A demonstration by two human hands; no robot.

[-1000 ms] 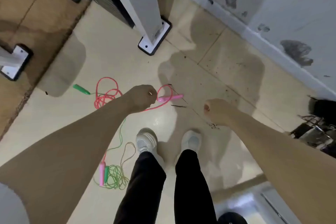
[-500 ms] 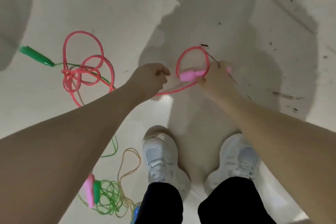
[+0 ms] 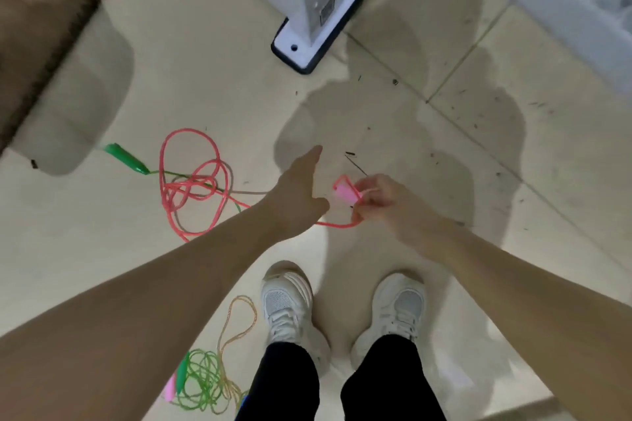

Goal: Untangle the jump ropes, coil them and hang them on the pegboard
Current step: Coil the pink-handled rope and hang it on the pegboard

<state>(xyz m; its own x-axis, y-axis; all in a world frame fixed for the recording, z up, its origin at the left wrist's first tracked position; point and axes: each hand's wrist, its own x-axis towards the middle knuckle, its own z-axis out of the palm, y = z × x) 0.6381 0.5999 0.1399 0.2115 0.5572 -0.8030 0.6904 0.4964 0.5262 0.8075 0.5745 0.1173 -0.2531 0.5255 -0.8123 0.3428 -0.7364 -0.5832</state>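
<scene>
A pink jump rope (image 3: 191,188) lies in tangled loops on the tiled floor, crossed by a green rope with a green handle (image 3: 124,158) at the left. My right hand (image 3: 383,205) grips the pink handle (image 3: 343,193) and a small loop of pink rope, lifted off the floor. My left hand (image 3: 297,191) hovers beside it with fingers extended, holding nothing. The pink rope runs under my left hand toward the tangle. A second tangle of green and yellow rope (image 3: 205,379) with pink and green handles lies by my left foot.
A white metal post with a black-edged base plate (image 3: 307,48) stands on the floor ahead. A brown mat (image 3: 41,17) covers the floor at the upper left. A pale wall base (image 3: 554,0) runs along the upper right. My white shoes (image 3: 287,308) stand below.
My right hand has lifted the pink handle and gathered a small loop of rope. My left hand let go of the rope and opened. The view tilted up, showing the post again.
</scene>
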